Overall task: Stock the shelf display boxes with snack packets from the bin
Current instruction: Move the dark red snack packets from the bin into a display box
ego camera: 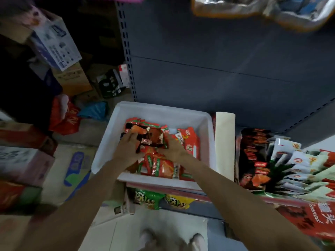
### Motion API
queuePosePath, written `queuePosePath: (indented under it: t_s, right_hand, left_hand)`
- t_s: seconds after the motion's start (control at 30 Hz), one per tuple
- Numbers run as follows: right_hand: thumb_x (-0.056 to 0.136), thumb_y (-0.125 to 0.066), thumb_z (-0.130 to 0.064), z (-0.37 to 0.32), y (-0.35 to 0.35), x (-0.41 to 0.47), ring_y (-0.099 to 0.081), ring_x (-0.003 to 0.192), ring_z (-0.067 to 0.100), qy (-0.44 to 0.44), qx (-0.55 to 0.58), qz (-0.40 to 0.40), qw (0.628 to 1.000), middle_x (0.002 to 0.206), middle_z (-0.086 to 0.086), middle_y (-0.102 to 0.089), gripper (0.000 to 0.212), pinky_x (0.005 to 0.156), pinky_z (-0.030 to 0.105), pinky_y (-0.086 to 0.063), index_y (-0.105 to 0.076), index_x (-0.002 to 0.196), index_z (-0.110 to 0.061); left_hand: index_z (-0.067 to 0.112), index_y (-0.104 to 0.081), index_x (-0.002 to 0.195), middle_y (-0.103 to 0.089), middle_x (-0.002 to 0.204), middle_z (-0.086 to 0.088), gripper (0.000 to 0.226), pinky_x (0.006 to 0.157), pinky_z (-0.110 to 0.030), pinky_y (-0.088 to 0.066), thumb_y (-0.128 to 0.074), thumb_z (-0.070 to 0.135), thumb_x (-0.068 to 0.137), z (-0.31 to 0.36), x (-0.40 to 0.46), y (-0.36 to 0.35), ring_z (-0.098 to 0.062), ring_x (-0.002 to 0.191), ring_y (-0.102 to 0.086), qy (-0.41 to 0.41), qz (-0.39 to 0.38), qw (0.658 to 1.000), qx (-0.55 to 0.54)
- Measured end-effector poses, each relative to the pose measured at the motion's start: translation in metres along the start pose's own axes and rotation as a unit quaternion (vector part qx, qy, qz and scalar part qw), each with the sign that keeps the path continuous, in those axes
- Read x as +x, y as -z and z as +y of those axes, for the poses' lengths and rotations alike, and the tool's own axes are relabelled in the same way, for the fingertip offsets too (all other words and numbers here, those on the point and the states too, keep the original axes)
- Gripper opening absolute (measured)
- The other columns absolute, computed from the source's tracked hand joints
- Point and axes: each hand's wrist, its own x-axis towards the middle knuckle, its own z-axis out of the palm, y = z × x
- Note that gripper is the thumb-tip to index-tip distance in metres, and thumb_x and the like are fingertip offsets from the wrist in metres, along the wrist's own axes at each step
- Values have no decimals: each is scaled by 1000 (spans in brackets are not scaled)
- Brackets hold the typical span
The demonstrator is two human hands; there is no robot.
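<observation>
A white plastic bin (154,111) stands on the shelf, holding several red and green snack packets (163,167). Both my hands reach into it. My left hand (126,147) and my right hand (172,148) grip a stack of dark red-and-black snack packets (146,136) from either side, just above the other packets. To the right stands a dark red display box (252,160) with similar dark packets in it. Beside that box lie white and red packets (297,163).
A cream cardboard flap (224,142) stands upright between the bin and the display box. Green and yellow snack bags (159,198) sit on the shelf below. Cardboard boxes (54,48) are piled on the floor at left. A grey shelf back panel (217,60) rises behind.
</observation>
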Motion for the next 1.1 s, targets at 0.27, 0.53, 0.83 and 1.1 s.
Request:
queuePosePath:
  t_s: [0.27,0.53,0.83,1.1]
  right_hand:
    - [89,-62,-12,-36,-13,28,-57,110,29,-124,180,151,964,120,12,-60,45,90,35,-47,-47,130,-8]
    - [93,-46,-3,-24,12,-1,-63,82,30,-57,312,198,928,86,12,-63,23,71,41,-54,-47,81,-22]
    - [79,-53,16,26,93,-70,-59,71,21,13,274,255,927,79,5,-62,35,70,38,-50,-48,77,-19]
    - [81,-71,-10,92,173,-118,-54,71,17,-3,25,402,915,76,1,-59,16,59,22,-31,-56,76,-9]
  left_hand:
    - [13,-20,150,-13,158,-3,88,116,-40,-22,-69,40,82,-16,12,-3,-23,144,-17,9,-22,1000,-5]
    - [4,-69,84,-67,86,-18,37,75,-33,-48,-56,37,92,9,-4,17,-27,75,-60,60,15,962,-265]
    - [-1,-58,92,-68,81,-6,12,63,-15,-54,-65,8,86,113,-3,27,-4,63,-68,-44,-3,854,-518]
    - [10,-66,80,-71,77,-2,7,70,-21,-53,-73,9,79,227,-4,5,-4,70,-67,-196,83,892,-398]
